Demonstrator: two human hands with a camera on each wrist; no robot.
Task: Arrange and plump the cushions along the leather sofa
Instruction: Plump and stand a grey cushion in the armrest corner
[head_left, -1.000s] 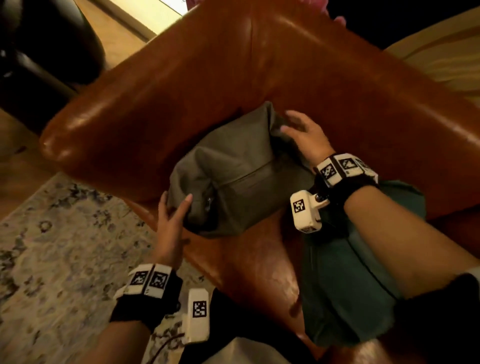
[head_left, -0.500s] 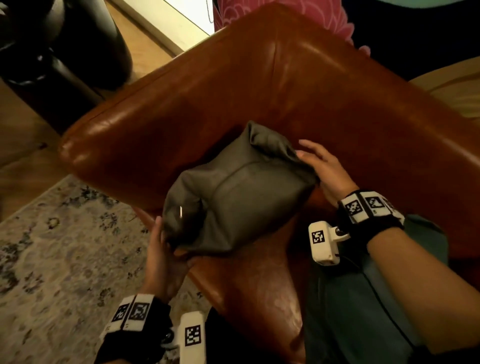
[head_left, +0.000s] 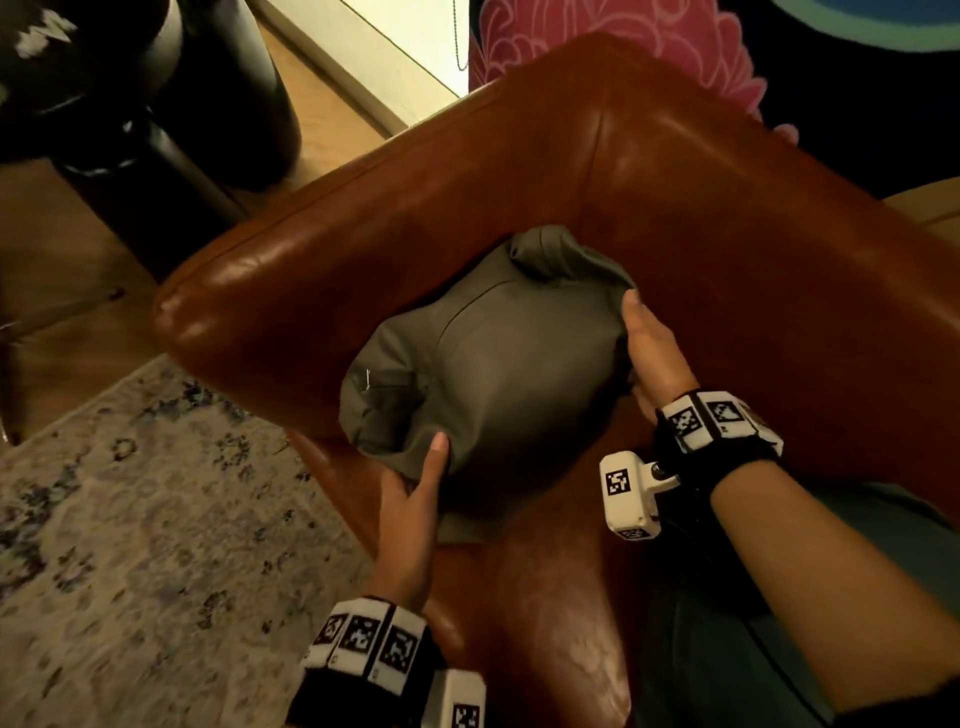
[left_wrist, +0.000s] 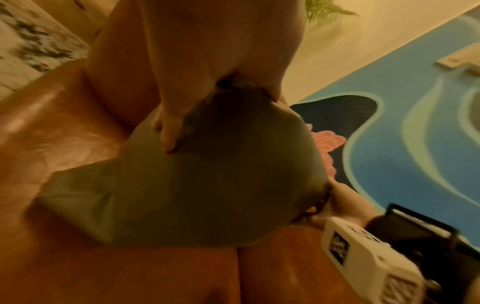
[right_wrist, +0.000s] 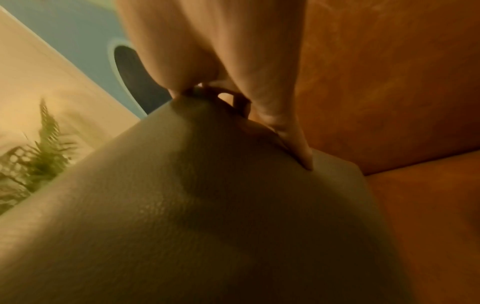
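A grey-green cushion (head_left: 509, 374) lies bunched in the corner of the brown leather sofa (head_left: 415, 249), against the armrest and backrest. My left hand (head_left: 415, 493) presses its near lower end, thumb on top and fingers mostly hidden beneath. In the left wrist view the straight fingers (left_wrist: 168, 135) dent the cushion (left_wrist: 207, 185). My right hand (head_left: 649, 353) lies flat against the cushion's right side, thumb along the top edge. The right wrist view shows it (right_wrist: 233, 102) pushing into the fabric (right_wrist: 207, 216). The cushion is squeezed between both hands.
A teal cushion (head_left: 779, 649) lies on the seat under my right forearm. A patterned rug (head_left: 130, 519) covers the floor to the left of the armrest. A dark rounded object (head_left: 130, 130) stands beyond it. A pink flower pattern (head_left: 623, 52) shows behind the backrest.
Both hands have shifted around the cushion and pushed inward. The left thumb now lies on top of its near end. The right hand slid down its right side. The cushion looks rounder.
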